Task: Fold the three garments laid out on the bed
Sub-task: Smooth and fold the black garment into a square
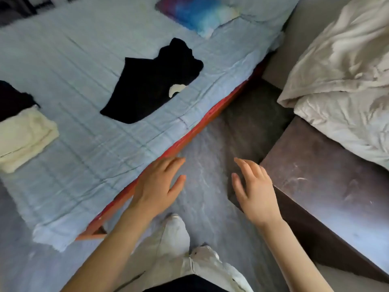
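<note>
Now: black garment [151, 85] lies mid-bed, well apart from both hands. Its lower part is flat with straight edges and its upper end is bunched. A white mark shows at its right edge.

Cream garment [25, 138] is folded into a compact stack near the left edge of the view. A second dark garment [12, 100] touches its far side and is cut off by the frame, so I cannot tell whether it is folded.

All three rest on the bed [84, 165], which has a pale blue quilted cover and a red side edge [189, 135] along the near side.

Left hand [155, 186]: palm down, fingers straight and slightly spread, gripping nothing, at the red edge of the bed.
Right hand [252, 192]: fingers relaxed and loosely bent, gripping nothing, over the floor [210, 144] and level with the left hand.

Surroundings:
- A tie-dye pillow [197, 13] sits at the far end of the bed.
- A dark wooden frame [326, 186] on the right carries a rumpled whitish duvet [341, 70].
- The person's pale trousers [189, 270] and a white-clad foot [174, 232] are below the hands.
</note>
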A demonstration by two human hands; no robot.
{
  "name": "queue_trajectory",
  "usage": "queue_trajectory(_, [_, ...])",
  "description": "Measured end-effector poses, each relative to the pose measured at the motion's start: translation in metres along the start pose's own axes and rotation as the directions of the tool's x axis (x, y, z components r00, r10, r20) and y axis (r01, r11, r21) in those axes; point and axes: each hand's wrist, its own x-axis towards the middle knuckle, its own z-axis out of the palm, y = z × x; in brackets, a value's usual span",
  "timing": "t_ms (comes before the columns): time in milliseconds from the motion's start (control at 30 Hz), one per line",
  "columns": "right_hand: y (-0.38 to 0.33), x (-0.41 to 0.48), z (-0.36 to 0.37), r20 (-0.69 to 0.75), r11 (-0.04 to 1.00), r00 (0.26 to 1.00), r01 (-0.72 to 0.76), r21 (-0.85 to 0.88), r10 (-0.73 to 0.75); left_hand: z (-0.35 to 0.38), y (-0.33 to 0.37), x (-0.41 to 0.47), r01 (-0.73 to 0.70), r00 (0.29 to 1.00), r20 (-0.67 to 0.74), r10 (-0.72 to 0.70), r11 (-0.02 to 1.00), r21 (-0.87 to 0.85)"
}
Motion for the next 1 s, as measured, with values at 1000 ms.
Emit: queue_trajectory(1000, [-0.034,0.548,0.106,0.3,0.901,0.85,0.415,0.125,-0.433,-0.008,-0.198,0.357,0.55,0.826,-0.151,-0.544,0.835,0.004])
